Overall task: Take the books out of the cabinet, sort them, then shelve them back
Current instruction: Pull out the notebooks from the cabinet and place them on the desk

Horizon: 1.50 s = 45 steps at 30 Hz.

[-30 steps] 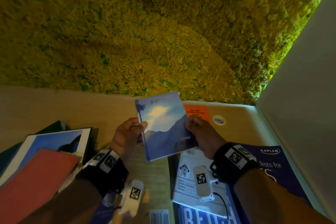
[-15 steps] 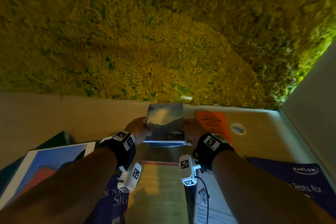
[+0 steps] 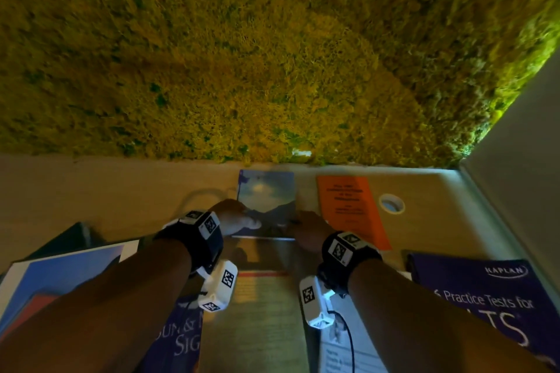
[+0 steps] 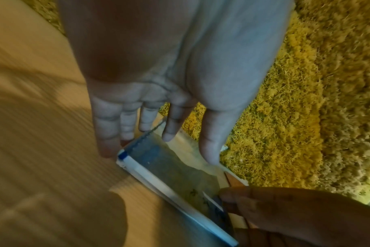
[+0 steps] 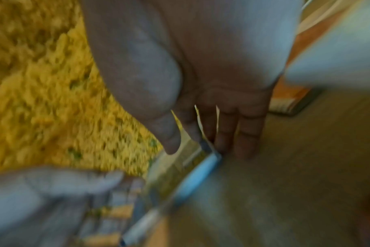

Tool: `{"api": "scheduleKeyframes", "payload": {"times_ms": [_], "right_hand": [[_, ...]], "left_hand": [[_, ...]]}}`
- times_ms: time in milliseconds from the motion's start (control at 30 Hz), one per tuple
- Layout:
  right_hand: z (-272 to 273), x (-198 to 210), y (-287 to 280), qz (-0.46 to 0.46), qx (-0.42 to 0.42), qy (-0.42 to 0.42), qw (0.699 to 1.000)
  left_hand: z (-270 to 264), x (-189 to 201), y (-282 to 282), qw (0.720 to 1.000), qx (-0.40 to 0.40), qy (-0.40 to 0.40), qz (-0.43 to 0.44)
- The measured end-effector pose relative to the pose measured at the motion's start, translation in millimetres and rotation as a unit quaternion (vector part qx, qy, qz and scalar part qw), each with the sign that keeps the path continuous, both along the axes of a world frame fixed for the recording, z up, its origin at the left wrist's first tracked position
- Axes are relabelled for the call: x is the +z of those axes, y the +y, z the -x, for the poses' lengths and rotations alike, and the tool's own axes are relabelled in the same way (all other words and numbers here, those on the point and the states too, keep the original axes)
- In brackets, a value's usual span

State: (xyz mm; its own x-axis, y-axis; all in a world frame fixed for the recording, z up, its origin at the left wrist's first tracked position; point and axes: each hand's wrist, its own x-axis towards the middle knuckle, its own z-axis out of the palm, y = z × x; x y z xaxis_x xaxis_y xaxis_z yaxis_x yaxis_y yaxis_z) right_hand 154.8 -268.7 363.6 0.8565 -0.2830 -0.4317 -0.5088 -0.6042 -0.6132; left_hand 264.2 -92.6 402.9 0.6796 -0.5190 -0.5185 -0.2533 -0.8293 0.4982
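Note:
A small blue book (image 3: 266, 201) with a sky and mountain cover lies close to the mossy back wall (image 3: 272, 54). My left hand (image 3: 235, 216) holds its near left corner. The thumb and index finger lie over the cover and the other fingers (image 4: 108, 133) run along the spine of the blue book (image 4: 169, 167). At the near right corner, my right hand (image 3: 306, 224) pinches the blue book (image 5: 192, 172) with the thumb on top. The right wrist view is blurred.
An orange booklet (image 3: 348, 206) and a white-rimmed hole (image 3: 391, 203) lie right of the blue book. A purple Kaplan book (image 3: 485, 297), a tan book (image 3: 266, 312), a purple book (image 3: 178, 336) and a blue-and-white book (image 3: 60, 275) lie nearer me. A white side wall (image 3: 521, 160) stands at right.
The blue book was tilted up in the air between both hands. It has gone forward and down and now lies near the mossy wall. Both arms have stretched forward.

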Motion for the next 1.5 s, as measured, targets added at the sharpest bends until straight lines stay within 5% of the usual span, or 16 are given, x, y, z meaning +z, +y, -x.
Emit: {"api": "scheduleKeyframes", "payload": {"times_ms": [200,300,433,600,733,900,1067,1167,1267,1367,1500], "right_hand": [[62.1,66.2,-23.3,-0.172,-0.085,-0.045,0.980],[113.2,83.0,-47.2,-0.114,-0.081,-0.043,0.989],[182.5,73.1,-75.1,-0.017,-0.062,-0.006,0.998],[223.7,42.3,-79.7,-0.045,-0.095,0.001,0.994],[228.6,31.5,-78.7,-0.095,-0.121,-0.035,0.987],[233.4,51.1,-82.1,-0.214,-0.191,-0.141,0.947],[222.1,53.0,-71.8,-0.332,-0.184,-0.099,0.920],[200.0,41.3,-50.7,-0.451,-0.156,-0.062,0.877],[162.5,44.8,-36.5,-0.466,-0.183,-0.089,0.861],[110.3,54.6,-31.4,-0.439,-0.211,-0.106,0.867],[36.5,56.1,-24.3,-0.410,-0.236,-0.118,0.873]], "left_hand": [[49.2,32.3,-13.5,0.997,-0.019,-0.046,0.065],[122.0,43.1,-25.8,0.991,-0.081,-0.031,0.097],[199.4,18.1,-42.3,0.987,-0.155,-0.037,0.022],[216.8,-9.6,-53.9,0.995,-0.055,-0.081,0.023],[222.5,-8.3,-53.8,0.994,0.039,0.031,0.101],[230.3,0.5,-45.7,0.916,0.224,0.171,0.285],[203.1,18.7,-29.5,0.883,0.240,0.144,0.377],[168.3,30.8,-19.8,0.866,0.259,0.124,0.409],[127.7,35.5,-13.1,0.841,0.302,0.167,0.416],[101.6,42.7,-13.1,0.900,0.257,0.163,0.312],[47.9,48.8,-17.6,0.972,0.134,0.062,0.184]]}}
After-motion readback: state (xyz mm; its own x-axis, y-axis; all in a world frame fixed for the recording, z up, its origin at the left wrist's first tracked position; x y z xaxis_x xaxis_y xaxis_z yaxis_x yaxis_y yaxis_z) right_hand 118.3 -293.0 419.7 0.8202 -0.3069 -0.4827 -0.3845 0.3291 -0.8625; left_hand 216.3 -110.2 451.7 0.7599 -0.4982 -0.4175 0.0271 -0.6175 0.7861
